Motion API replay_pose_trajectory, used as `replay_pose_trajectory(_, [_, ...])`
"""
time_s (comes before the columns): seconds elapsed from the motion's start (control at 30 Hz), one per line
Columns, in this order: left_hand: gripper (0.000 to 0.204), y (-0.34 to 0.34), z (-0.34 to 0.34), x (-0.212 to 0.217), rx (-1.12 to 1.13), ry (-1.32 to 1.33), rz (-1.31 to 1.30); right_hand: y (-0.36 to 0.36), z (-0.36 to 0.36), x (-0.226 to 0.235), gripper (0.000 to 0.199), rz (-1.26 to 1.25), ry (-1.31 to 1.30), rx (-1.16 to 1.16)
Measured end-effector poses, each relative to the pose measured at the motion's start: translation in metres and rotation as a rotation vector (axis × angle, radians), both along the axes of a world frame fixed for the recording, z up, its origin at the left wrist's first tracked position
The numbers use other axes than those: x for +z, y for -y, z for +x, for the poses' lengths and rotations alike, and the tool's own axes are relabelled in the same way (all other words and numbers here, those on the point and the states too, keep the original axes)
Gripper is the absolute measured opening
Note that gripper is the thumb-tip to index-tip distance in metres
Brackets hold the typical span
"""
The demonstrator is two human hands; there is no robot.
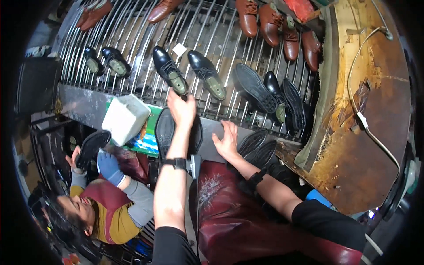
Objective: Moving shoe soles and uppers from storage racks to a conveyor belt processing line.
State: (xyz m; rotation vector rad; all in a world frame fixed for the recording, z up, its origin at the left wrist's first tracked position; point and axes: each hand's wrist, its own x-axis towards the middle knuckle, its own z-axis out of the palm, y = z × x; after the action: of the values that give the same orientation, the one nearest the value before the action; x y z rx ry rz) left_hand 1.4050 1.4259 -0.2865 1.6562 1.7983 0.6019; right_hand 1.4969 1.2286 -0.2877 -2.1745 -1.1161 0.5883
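On the barred rack (141, 39), at its near edge, the left hand (182, 108) pinches a black lace-up shoe (167, 65) by the heel; the right hand (227, 140) is nearby, fingers spread.

Cluttered workspace, metal-barred rack (128, 26) across the top
Worn, peeling wooden panel (362, 176) at right; dark panel (39, 86) at far left; small light (371, 214) glowing at lower right.

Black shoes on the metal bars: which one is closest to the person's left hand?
The laced black shoe left of the white square; the left hand is at its heel, while the others lie farther off.
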Motion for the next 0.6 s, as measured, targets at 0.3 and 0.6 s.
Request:
replay_pose_trajectory(0.3, [0.029,0.264,-0.168,0.082,-0.120,0.324,-0.367,0.037,-0.061,0.006,0.028,0.003,-0.151,0.033])
replay_pose_trajectory(0.6, [0.029,0.508,-0.413,-0.053,0.169,0.100,-0.663,0.193,-0.079,0.028,0.013,-0.057,-0.296,0.148])
